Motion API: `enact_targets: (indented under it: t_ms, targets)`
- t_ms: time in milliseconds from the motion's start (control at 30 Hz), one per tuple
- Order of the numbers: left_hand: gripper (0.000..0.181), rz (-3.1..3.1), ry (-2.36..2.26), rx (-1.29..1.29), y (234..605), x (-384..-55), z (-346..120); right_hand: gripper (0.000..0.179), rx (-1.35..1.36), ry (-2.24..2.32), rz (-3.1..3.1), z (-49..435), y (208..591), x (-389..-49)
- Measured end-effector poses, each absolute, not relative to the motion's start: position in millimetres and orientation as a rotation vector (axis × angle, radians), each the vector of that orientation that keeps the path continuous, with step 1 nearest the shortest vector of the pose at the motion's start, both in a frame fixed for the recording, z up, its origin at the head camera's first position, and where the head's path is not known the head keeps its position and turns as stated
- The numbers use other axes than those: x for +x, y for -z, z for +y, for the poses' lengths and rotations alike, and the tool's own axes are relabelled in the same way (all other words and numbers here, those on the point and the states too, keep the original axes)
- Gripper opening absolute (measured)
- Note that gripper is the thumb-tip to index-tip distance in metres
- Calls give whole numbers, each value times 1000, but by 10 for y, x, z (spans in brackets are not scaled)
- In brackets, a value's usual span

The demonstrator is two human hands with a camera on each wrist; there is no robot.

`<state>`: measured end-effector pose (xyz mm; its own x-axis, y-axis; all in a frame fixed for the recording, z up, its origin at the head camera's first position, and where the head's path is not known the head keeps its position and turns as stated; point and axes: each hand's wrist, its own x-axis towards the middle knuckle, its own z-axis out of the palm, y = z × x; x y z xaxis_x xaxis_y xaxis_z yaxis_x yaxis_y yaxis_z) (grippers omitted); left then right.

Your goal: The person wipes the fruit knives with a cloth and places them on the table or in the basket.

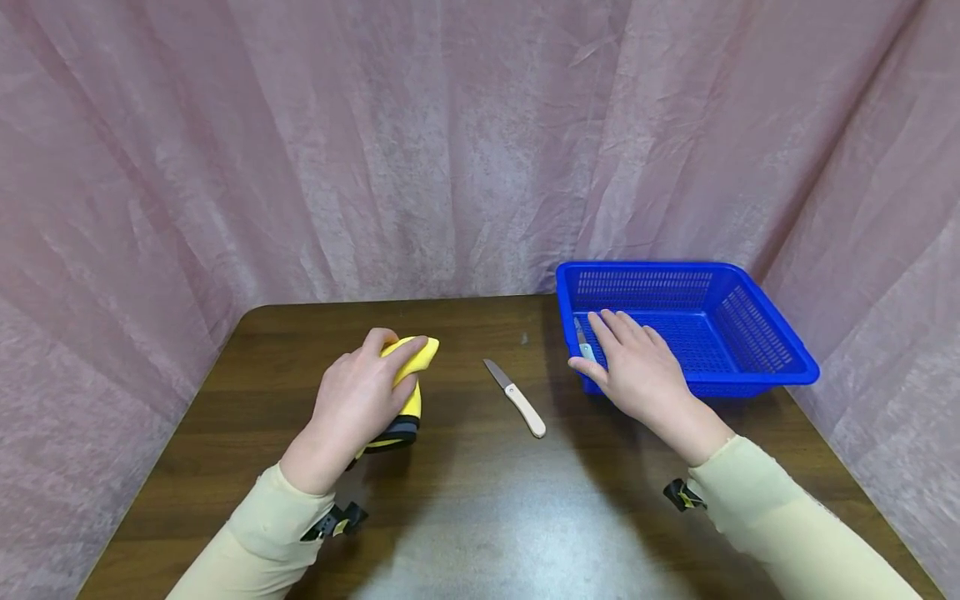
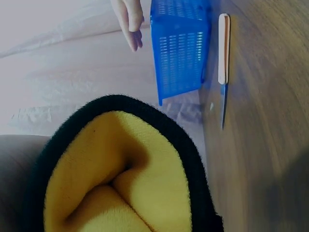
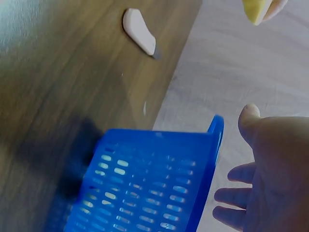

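Note:
My left hand (image 1: pixel 360 392) grips a bunched yellow cloth (image 1: pixel 408 402) with black edging, held over the left part of the table. In the left wrist view the cloth hangs in a loose, curved fold. My right hand (image 1: pixel 637 362) has its fingers extended over the near left side of a blue plastic basket (image 1: pixel 772 379), holding nothing. A small knife with a light blue handle (image 1: pixel 587 351) lies inside by the basket's left wall, partly covered by that hand. Between my hands a knife with a cream handle (image 1: pixel 525 410) rests on the table, blade pointing away and left.
The brown wooden table (image 1: pixel 495 525) reaches back to a pink curtain (image 1: pixel 420 150), which also hangs along both sides. The basket stands at the back right, near the table's right edge. Dark straps with small devices (image 1: pixel 682 495) sit at both wrists.

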<state>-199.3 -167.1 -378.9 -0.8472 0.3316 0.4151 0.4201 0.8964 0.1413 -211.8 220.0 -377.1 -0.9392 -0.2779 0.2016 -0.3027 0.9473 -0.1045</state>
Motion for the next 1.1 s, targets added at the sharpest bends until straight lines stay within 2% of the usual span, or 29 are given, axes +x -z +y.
enact_targets:
  t_ms: [567, 1100]
  targets:
    - [50, -2705, 352, -498, 3816, -1979, -1778, 80, 556, -203, -2793, 1876, 3772, -1847]
    - [49, -2718, 351, -511, 3857, -1935, -1813, 76, 705, -112, -2736, 1407, 3938, -1678]
